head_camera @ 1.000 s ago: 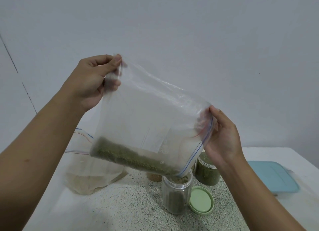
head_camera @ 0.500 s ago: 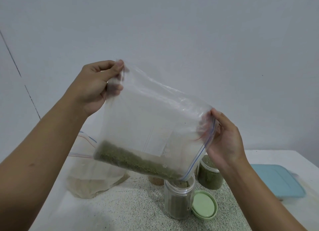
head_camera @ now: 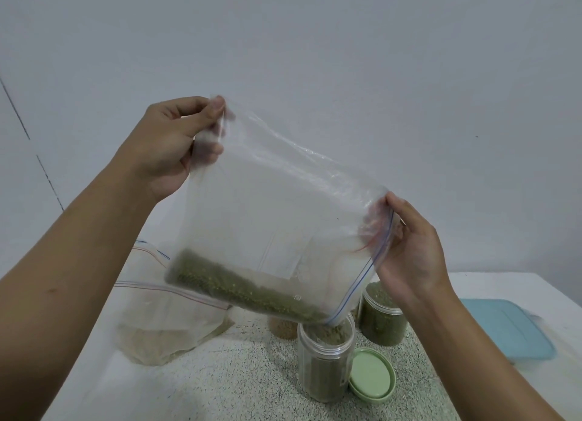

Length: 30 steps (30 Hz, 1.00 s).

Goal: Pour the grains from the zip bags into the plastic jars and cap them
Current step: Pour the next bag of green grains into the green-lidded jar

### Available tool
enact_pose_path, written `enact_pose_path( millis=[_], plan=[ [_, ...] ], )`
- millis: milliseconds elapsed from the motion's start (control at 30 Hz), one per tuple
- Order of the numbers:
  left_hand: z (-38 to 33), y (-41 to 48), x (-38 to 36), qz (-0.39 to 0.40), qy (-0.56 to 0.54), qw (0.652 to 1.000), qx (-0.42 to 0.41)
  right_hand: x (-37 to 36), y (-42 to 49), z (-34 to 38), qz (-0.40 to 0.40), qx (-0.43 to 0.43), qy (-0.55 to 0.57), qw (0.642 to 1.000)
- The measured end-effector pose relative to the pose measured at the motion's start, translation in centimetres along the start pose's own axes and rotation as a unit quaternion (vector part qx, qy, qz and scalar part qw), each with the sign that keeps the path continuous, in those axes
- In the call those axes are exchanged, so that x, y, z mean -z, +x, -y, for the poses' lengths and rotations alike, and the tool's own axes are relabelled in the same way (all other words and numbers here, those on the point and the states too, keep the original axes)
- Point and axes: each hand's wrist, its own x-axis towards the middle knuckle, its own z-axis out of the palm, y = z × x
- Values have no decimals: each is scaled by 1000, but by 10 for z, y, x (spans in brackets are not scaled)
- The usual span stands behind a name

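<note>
A person's left hand [head_camera: 170, 143] pinches the bag's [head_camera: 277, 212] raised corner at 10 o'clock and the right hand [head_camera: 409, 257] grips its zip edge at 3 o'clock, with the grains [head_camera: 239, 285] pooled above the open jar [head_camera: 324, 357] at 5 o'clock, where a low, centred spout should limit spills.

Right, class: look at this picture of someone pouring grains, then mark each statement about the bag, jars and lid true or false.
1. The left hand and right hand both hold the zip bag. True.
2. The bag's lowest corner hangs over the open jar. True.
3. The green lid is screwed onto that jar. False: it lies on the table beside the jar.
4. The held bag is empty. False: green grains lie along its lower edge.
5. A second jar behind holds green grains too. True.
</note>
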Motion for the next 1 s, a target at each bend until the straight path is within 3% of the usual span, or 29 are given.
enact_pose_path(
  millis=[1000],
  plan=[
    [-2,6,-8,17,29,999,-7,9,2,5,-23,-1,-3,1000]
  ],
)
